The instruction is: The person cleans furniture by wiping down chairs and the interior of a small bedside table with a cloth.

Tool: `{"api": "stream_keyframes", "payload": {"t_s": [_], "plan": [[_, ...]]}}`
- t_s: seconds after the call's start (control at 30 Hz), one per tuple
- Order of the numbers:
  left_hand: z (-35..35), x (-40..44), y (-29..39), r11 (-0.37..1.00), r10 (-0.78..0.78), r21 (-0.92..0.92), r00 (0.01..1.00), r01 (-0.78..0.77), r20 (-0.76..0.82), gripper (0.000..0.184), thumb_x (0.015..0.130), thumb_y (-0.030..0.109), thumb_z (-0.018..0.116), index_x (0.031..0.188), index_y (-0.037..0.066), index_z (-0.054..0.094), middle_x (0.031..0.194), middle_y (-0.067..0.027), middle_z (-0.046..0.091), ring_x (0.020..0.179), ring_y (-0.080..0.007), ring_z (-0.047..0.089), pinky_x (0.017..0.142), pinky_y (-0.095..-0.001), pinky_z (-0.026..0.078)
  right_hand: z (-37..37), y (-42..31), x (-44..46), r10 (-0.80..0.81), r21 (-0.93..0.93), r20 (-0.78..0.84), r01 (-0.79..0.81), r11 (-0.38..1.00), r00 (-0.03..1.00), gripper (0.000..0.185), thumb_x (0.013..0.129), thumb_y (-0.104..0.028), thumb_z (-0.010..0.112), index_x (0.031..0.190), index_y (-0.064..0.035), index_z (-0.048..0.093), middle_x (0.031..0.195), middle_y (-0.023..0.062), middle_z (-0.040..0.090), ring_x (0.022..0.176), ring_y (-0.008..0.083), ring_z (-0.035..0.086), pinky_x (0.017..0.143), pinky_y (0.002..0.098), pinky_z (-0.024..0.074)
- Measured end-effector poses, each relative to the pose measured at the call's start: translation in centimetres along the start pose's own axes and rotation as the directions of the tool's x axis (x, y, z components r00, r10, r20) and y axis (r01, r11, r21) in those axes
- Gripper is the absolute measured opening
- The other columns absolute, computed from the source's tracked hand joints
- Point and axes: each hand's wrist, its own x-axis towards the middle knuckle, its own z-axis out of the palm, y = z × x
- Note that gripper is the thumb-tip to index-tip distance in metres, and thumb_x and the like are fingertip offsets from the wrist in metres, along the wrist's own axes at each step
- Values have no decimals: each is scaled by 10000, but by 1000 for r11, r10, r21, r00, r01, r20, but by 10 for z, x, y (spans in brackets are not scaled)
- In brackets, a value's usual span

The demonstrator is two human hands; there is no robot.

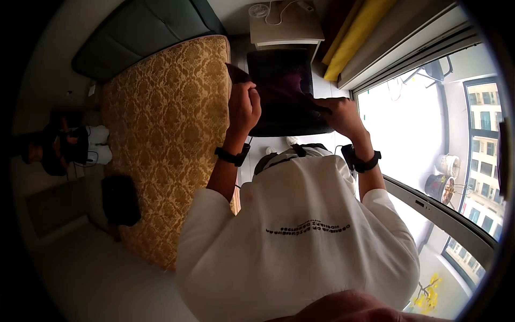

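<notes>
A dark purple cloth [288, 85] is stretched between my two hands, above a black seat [289, 122] in front of me. My left hand [245, 107] is closed on its left end, and a pointed corner sticks up past the fingers. On the other side my right hand [340, 114] pinches the cloth's right end. The dark fabric blends into the seat, so its lower edge is hard to make out. Each wrist wears a black strap with a small device.
A bed with a gold patterned mattress [166, 112] lies to my left, with a black bag [120, 199] at its edge. Another person [75, 144] is at the far left. Ahead stands a small table [284, 29] with a white cable. A sliding glass door [407, 118] is on the right.
</notes>
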Motion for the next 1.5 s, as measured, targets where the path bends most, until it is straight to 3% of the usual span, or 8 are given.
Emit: {"api": "stream_keyframes", "payload": {"t_s": [0.13, 0.33, 0.47, 0.77, 0.87, 1.0, 1.3, 1.5], "plan": [[-4, -68, -18, 996, -35, 83, 839, -12, 543, 405, 780, 271, 803, 1041, 71, 567, 974, -99, 511, 924, -281, 557, 797, -424, 489, 63, 57, -39, -75, -47, 100, 80, 996, 992, 371, 764, -23, 644, 1086, -175, 752, 938, 123, 697, 876, 298, 671, 764, 389, 555], [27, -91, 12, 998, -48, 4, 757, 60, 651, 406, 728, 131, 818, 1050, 83, 575, 968, -89, 547, 953, -290, 578, 847, -391, 500, 48, 44, -90, 378, -47, 249, -379, 924, 892, 370, 769, -89, 697, 1109, -223, 755, 1232, 109, 592, 1138, 305, 566, 944, 424, 484], [35, -94, 24, 983, -106, -23, 668, 182, 737, 441, 726, 100, 789, 1096, 95, 548, 1012, -100, 603, 889, -327, 638, 743, -411, 523, 52, 29, -64, 79, -65, 192, -68, 996, 978, 887, 717, -187, 771, 1504, -100, 370, 1457, 230, 386, 1376, 387, 350, 1116, 497, 338], [-60, -51, 12, 815, -559, 450, 296, 365, 774, 660, 731, 387, 835, 1241, 105, 527, 993, -106, 637, 948, -309, 642, 827, -406, 506, 181, -8, 37, -156, 65, 612, 147, 987, 775, 821, 761, -205, 733, 1490, -160, 357, 1380, 184, 486, 1247, 379, 520, 1036, 469, 454], [-54, -74, -21, 955, -207, 298, 710, -3, 672, 782, 709, 419, 842, 1335, 110, 489, 1219, -135, 580, 1182, -327, 544, 1002, -440, 427, 174, -12, 28, -202, 72, 566, 195, 978, 800, 818, 743, -229, 768, 1464, -166, 387, 1358, 166, 510, 1224, 358, 543, 993, 446, 490], [-4, -87, -24, 952, -249, 304, 520, -23, 817, 884, 719, 383, 834, 1440, 98, 409, 1441, -179, 458, 1353, -337, 415, 1108, -477, 336, 162, 1, -2, -111, -8, 490, 132, 991, 864, 815, 730, -309, 804, 1434, -133, 433, 1331, 132, 554, 1216, 322, 558, 1011, 433, 475], [127, -82, 9, 986, -63, 129, 478, -107, 876, 714, 645, 254, 826, 1229, -27, 527, 1029, -207, 661, 995, -357, 653, 876, -447, 521, 115, 59, -56, 58, -157, 123, -38, 987, 991, 761, 612, -313, 881, 1278, -85, 591, 1249, 119, 634, 1171, 322, 597, 1017, 437, 462], [133, -55, -4, 984, -105, 79, 164, 158, 981, 1014, 591, 453, 844, 1403, 4, 435, 1346, -229, 558, 1217, -351, 569, 1020, -412, 470, 101, 58, 1, 229, -135, 628, -185, 973, 744, 874, 497, -334, 896, 1287, -115, 593, 1151, 130, 678, 1053, 318, 652, 929, 423, 520]]}}
